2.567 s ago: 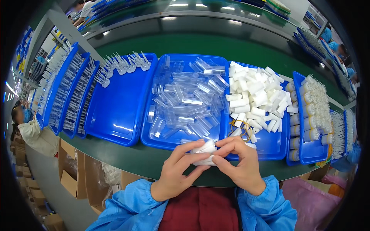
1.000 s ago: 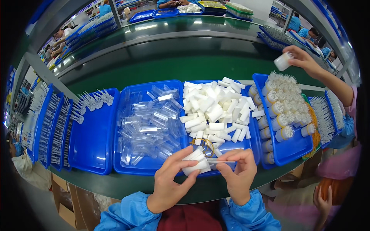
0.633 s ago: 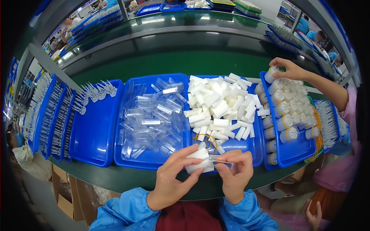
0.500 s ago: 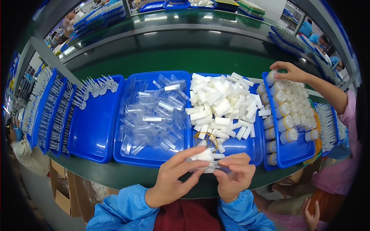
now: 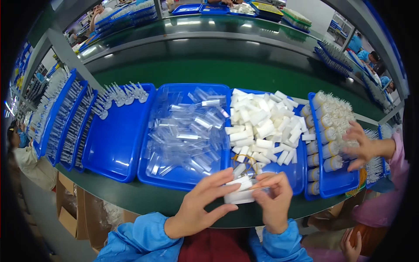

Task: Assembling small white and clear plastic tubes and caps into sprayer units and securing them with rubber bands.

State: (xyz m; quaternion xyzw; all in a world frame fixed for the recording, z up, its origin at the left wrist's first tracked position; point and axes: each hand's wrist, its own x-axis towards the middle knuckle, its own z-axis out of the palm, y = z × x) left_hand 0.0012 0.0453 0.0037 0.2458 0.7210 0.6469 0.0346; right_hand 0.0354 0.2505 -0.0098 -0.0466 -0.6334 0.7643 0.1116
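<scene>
A small bundle of white blocks is between my hands, just in front of the trays. My left hand grips it from the left, fingers over the top and thumb low on its side. On its right, my right hand is closed in a pinch against the bundle. A thin strand shows at those fingertips, too fine to name. Beyond them, yellow rubber bands lie at the edge of a heap of white blocks. Clear plastic sleeves fill the blue tray to its left.
A mostly bare blue tray and stacked trays of white stemmed parts stand left. To the right, a co-worker's hand is over a tray of banded bundles. Behind runs a green belt.
The view has shifted, so the trays appear further right. The bundle has turned in my hands. The co-worker's hand has left the far end of the bundle tray and come nearer, fingers spread.
</scene>
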